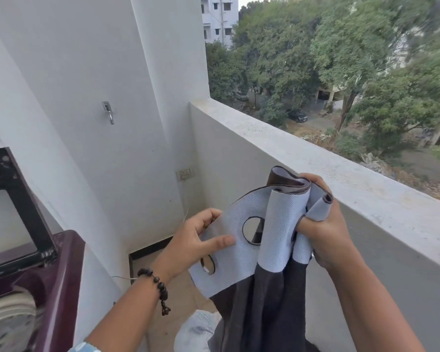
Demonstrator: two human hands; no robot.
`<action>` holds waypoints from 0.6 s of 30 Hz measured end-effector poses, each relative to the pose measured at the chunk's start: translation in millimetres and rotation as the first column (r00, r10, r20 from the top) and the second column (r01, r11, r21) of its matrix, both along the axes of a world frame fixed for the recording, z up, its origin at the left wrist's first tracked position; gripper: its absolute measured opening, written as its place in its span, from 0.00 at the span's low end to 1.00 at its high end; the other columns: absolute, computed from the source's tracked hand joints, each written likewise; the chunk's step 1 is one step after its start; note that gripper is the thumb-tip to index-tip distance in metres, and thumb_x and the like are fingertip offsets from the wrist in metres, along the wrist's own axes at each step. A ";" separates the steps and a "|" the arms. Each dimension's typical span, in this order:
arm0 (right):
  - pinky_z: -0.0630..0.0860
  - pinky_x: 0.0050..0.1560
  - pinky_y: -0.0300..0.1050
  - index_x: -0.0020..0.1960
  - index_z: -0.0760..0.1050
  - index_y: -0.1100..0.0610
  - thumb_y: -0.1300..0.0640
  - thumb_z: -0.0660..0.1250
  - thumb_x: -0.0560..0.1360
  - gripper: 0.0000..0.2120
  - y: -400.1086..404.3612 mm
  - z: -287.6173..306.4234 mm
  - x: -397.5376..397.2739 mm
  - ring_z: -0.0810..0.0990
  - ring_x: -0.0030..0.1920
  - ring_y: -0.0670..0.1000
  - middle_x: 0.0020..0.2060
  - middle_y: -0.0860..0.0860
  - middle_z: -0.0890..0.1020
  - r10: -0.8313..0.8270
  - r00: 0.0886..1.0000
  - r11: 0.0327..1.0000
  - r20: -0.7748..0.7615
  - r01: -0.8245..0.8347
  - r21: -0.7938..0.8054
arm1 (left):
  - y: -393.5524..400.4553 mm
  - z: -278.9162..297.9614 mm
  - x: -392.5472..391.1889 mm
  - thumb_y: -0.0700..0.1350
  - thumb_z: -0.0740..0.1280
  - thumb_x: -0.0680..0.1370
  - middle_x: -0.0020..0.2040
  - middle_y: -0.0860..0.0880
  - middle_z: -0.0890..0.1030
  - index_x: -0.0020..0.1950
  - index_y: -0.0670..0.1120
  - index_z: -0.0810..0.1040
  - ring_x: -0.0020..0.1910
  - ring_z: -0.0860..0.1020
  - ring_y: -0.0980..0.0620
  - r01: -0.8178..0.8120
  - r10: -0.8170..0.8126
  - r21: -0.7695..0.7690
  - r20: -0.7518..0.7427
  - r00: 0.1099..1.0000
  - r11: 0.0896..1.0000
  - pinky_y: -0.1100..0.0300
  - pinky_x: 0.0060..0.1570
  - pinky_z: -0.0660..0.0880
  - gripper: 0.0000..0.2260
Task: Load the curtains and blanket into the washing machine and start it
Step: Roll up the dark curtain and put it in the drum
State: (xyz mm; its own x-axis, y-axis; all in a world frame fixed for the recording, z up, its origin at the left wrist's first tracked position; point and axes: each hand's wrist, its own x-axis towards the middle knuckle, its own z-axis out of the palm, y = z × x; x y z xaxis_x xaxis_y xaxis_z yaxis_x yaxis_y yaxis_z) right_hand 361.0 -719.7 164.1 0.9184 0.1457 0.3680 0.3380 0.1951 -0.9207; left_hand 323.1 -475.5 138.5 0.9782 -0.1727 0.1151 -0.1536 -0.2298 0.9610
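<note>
A maroon washing machine (59, 270) at lower left, lid raised, apparently holds striped fabric (8, 318). Left hand (196, 240) pinches the dark curtain's (259, 250) eyelet band; right hand's (325, 224) fingers (315, 182) clutch its gathered folds.

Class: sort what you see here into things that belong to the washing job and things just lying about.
Job: curtain, held by left hand and right hand; washing machine with lid raised.

Lying about: wall hook, wall socket, parapet.

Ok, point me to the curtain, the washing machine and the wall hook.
curtain (249, 252), head view, pale eyelet header band.
washing machine (64, 262), head view, maroon top corner.
wall hook (108, 111), head view, metal bracket.
</note>
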 end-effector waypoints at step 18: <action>0.77 0.44 0.44 0.58 0.71 0.48 0.64 0.71 0.60 0.29 7.6 10.1 -13.9 0.82 0.46 0.52 0.46 0.47 0.81 -0.070 0.988 0.962 0.136 0.103 -0.254 | -16.7 40.2 -5.6 0.43 0.77 0.65 0.66 0.50 0.77 0.59 0.44 0.80 0.62 0.78 0.49 -0.011 0.020 -0.284 0.030 0.999 0.959 0.52 0.62 0.76 0.23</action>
